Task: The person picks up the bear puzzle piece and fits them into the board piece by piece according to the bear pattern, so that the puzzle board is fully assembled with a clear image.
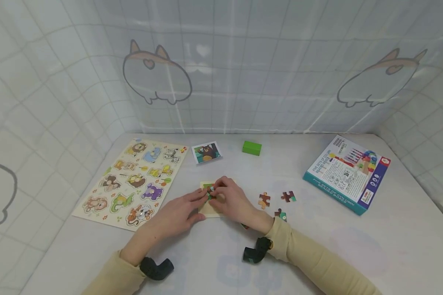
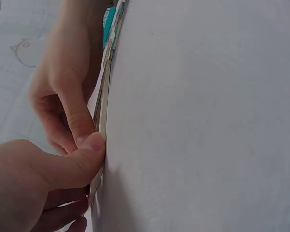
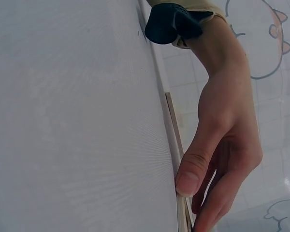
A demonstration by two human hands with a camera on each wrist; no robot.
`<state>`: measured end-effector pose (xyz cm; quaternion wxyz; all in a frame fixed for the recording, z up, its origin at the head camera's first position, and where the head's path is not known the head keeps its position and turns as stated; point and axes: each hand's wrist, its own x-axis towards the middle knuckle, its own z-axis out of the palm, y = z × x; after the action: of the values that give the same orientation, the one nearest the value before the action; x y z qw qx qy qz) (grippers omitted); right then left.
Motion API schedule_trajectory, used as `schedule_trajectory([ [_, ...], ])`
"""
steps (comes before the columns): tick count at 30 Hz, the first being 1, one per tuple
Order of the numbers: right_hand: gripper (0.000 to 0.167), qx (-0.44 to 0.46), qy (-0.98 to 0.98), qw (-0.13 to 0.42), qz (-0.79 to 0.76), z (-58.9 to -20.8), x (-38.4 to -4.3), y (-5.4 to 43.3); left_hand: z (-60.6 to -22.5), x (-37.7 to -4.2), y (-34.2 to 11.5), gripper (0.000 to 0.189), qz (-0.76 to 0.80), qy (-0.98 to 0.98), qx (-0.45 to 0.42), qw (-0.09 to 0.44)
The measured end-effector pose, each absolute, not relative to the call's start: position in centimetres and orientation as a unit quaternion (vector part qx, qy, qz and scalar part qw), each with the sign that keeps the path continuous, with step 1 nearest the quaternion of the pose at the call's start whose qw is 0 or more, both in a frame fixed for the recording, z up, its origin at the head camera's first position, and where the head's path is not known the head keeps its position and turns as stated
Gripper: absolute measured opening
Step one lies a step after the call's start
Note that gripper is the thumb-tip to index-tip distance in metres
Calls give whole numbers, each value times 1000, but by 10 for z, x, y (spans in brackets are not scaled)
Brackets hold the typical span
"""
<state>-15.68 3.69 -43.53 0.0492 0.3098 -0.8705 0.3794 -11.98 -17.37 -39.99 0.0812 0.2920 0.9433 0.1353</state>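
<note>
A small cream wooden puzzle board [image 1: 211, 211] lies flat on the table between the two hands. The left hand [image 1: 179, 209] holds its left side, thumb [image 3: 188, 181] against the near edge and fingers over the top. From the right, the right hand [image 1: 237, 201] pinches a small jigsaw piece [image 1: 210, 189] with brown and green on it, down at the board's upper part. Fingers cover most of that piece. Loose jigsaw pieces [image 1: 264, 200] lie right of the board, one partly hidden under the right wrist. The board's edge [image 2: 104, 104] shows side-on in the left wrist view.
At left lies a large animal puzzle board [image 1: 135, 180]. A bear picture card [image 1: 206, 153] and a green block [image 1: 252, 148] are behind the hands. A boxed bead set [image 1: 347, 172] stands at right. Fabric walls [image 1: 225, 82] enclose the back and sides.
</note>
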Motion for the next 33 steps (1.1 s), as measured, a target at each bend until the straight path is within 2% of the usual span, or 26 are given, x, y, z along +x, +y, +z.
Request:
schedule_trajectory([
  [6,17,314,-869,41,381,-434,-155,36,-403,-117,-173,59,124,944,297,72],
  [16,12,319,-872,50,368,-435,-155,34,-404,-112,-172,57,125,946,289,72],
  [20,16,324,-875,28,358,-433,-155,39,-407,-112,-172,57,121,945,296,72],
  [23,26,321,-879,2,353,-427,-153,50,-408,-113,-171,57,123,941,306,69],
  [26,33,310,-880,-2,360,-419,-152,68,-407,-113,-170,55,122,939,314,64],
  [33,31,279,-890,36,359,-411,-154,121,-401,-115,-171,55,122,941,310,62],
])
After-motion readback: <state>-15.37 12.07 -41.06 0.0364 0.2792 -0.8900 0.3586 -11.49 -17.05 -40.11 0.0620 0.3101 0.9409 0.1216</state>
